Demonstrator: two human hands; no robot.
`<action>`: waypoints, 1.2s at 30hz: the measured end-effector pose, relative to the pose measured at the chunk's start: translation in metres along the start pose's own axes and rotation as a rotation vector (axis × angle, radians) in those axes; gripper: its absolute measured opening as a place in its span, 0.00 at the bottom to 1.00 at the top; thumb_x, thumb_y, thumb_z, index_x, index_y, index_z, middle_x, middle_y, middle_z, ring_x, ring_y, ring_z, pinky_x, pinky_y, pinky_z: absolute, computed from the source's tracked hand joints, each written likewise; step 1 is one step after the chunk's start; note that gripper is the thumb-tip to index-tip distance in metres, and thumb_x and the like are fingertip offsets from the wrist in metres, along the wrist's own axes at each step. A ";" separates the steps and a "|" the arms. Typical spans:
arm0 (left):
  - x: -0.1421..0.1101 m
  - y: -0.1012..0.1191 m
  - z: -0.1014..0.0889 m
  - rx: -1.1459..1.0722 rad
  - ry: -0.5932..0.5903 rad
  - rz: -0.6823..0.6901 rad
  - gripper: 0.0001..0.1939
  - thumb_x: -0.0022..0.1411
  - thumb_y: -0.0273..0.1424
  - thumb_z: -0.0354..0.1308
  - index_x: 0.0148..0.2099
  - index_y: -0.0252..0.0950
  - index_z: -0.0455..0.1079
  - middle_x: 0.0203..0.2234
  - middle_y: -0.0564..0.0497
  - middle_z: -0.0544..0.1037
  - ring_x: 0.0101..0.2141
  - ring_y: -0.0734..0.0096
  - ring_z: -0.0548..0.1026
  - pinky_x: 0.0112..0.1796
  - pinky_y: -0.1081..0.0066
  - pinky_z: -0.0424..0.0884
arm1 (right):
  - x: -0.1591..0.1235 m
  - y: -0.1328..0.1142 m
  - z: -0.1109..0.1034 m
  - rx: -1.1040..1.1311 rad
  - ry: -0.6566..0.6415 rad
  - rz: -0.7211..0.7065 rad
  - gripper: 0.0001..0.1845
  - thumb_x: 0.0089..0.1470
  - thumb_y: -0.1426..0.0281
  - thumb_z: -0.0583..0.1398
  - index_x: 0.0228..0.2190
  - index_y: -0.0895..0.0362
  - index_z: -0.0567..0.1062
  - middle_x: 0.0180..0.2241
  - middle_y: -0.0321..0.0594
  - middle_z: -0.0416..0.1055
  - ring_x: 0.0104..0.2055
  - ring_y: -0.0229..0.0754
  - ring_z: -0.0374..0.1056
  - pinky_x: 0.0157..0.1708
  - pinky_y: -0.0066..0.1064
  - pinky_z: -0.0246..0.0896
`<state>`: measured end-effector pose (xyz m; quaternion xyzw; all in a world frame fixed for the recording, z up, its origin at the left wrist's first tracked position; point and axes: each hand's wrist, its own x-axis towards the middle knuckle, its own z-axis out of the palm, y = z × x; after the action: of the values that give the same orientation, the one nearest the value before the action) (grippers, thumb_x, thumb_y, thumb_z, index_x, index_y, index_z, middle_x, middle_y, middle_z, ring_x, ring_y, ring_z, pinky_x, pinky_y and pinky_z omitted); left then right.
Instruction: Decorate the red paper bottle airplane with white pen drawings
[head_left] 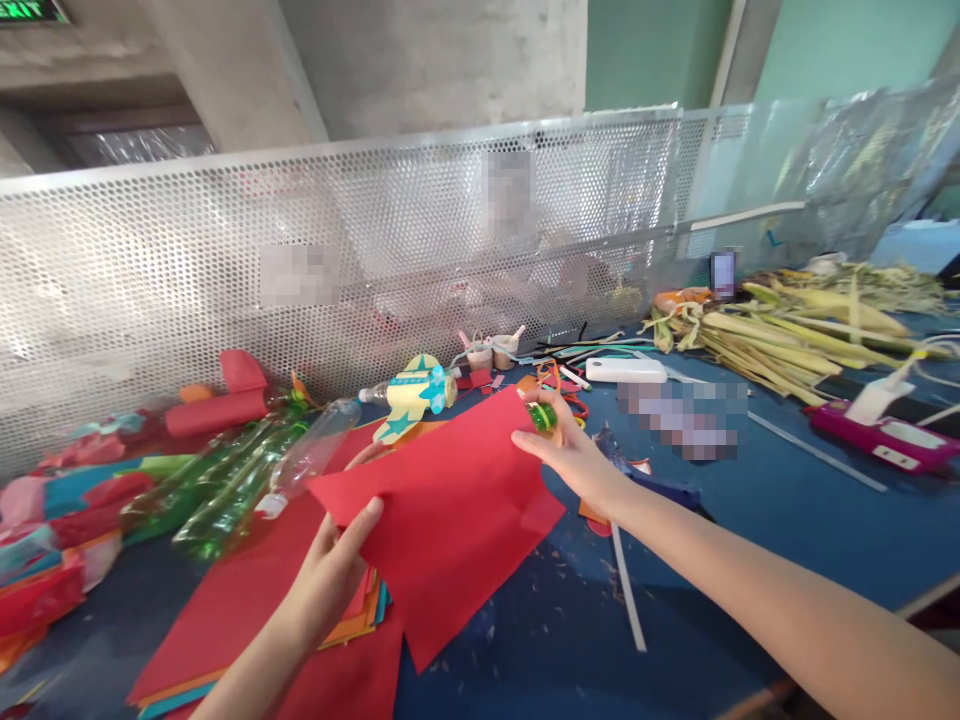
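A red sheet of paper [450, 520] hangs tilted between my two hands above the table. My left hand [346, 545] pinches its left edge, thumb on the near face and fingers mostly behind it. My right hand [559, 440] grips the upper right corner with the thumb in front. Something green and shiny, perhaps part of a bottle [541, 416], shows by the right fingers; whether they touch it I cannot tell. Under and left of my left hand lies a stack of coloured paper [225, 600], red on top with orange and blue edges.
Green plastic bottles [232, 490] and a clear bottle [315, 440] lie at left. A bottle decorated with yellow paper and blue stars [412, 395] lies behind the sheet. A perforated metal partition [337, 260] bounds the back. Dried husks [780, 330] and a magenta power strip [885, 440] are at right.
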<state>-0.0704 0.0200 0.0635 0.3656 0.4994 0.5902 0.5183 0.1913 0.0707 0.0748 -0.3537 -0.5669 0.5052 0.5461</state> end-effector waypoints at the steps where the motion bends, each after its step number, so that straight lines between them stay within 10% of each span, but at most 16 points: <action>1: 0.000 0.000 0.000 0.025 0.004 -0.009 0.20 0.44 0.41 0.72 0.39 0.42 0.76 0.33 0.53 0.84 0.47 0.53 0.78 0.46 0.67 0.76 | 0.000 0.000 0.000 0.023 -0.010 0.003 0.23 0.45 0.60 0.65 0.41 0.47 0.62 0.43 0.34 0.64 0.41 0.41 0.65 0.45 0.35 0.61; 21: -0.011 0.017 0.013 0.009 0.086 -0.143 0.27 0.49 0.35 0.68 0.53 0.43 0.70 0.38 0.51 0.83 0.39 0.56 0.81 0.36 0.68 0.79 | 0.007 0.002 -0.003 0.151 -0.011 -0.089 0.31 0.41 0.61 0.68 0.44 0.45 0.60 0.39 0.33 0.67 0.41 0.42 0.65 0.44 0.36 0.61; 28: -0.010 0.017 0.010 -0.014 -0.032 -0.153 0.38 0.47 0.35 0.68 0.61 0.48 0.62 0.39 0.53 0.83 0.40 0.56 0.81 0.40 0.66 0.78 | 0.006 0.003 -0.004 0.213 -0.011 -0.070 0.44 0.40 0.65 0.71 0.53 0.40 0.55 0.43 0.35 0.68 0.43 0.43 0.67 0.46 0.39 0.63; 36: -0.009 0.008 -0.003 0.059 -0.113 -0.007 0.45 0.41 0.47 0.71 0.61 0.43 0.64 0.37 0.47 0.83 0.44 0.48 0.79 0.41 0.63 0.79 | 0.007 0.003 -0.002 0.182 0.032 -0.108 0.36 0.41 0.64 0.70 0.49 0.42 0.59 0.41 0.33 0.66 0.40 0.41 0.66 0.43 0.37 0.64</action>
<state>-0.0730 0.0114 0.0710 0.4118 0.4878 0.5519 0.5365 0.1916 0.0785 0.0731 -0.2796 -0.5283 0.5188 0.6112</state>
